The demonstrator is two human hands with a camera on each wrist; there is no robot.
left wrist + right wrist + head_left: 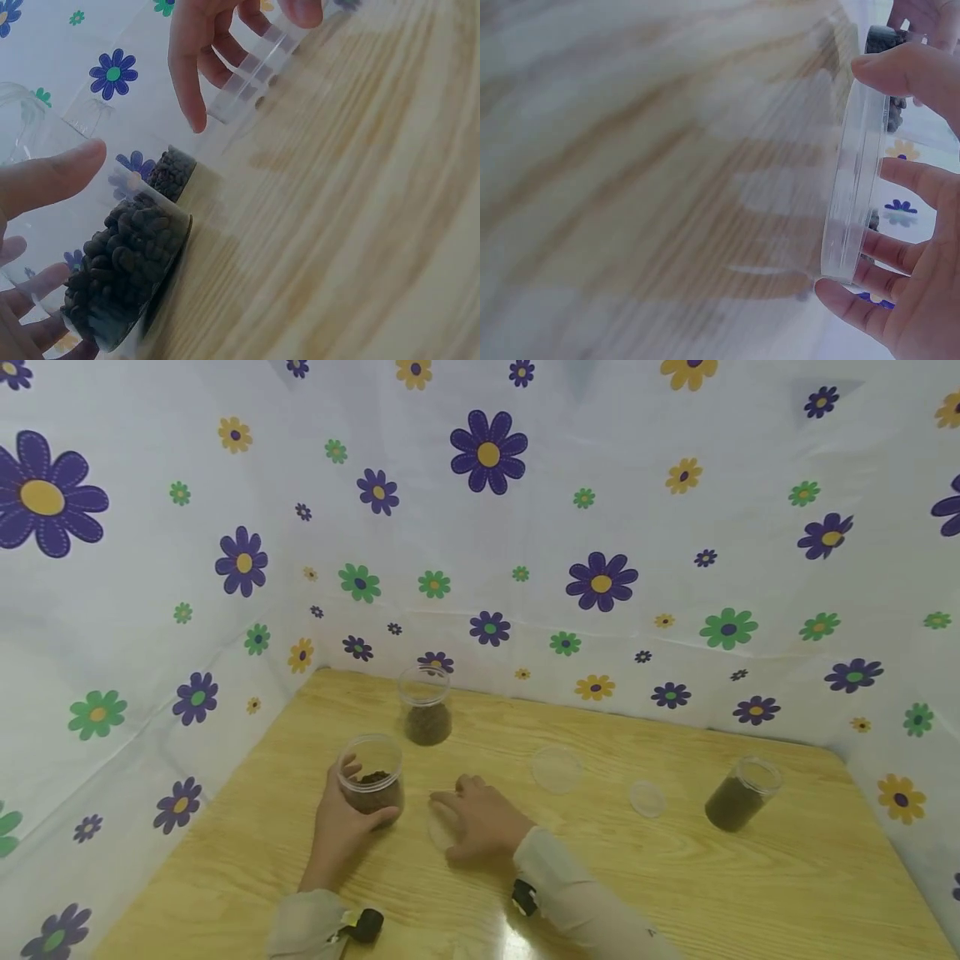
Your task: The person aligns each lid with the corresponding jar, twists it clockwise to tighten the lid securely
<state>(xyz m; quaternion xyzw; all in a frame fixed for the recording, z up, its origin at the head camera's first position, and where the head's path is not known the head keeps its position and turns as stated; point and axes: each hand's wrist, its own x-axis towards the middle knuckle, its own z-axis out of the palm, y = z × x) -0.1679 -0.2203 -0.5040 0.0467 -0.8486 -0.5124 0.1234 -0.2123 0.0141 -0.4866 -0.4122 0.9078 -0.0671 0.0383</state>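
My left hand (343, 814) grips a clear jar (371, 789) part filled with dark beans, its mouth uncovered. In the left wrist view the thumb lies along one side of this jar and the fingers curl round the other, with the beans (131, 255) heaped at the bottom. To the right, my right hand (483, 822) holds a clear round lid (851, 180) low over the tabletop. Thumb and fingertips span the lid's rim in the right wrist view. The palm and fingers cover part of the lid in the head view.
Behind the held jar stands another open jar (427, 718) of dark beans. A third, narrower jar (742, 793) with dark contents is at the right. Two loose clear lids, one larger (557, 768) and one smaller (647, 798), lie on the wooden table (600, 877). A flowered cloth (540, 527) hangs behind.
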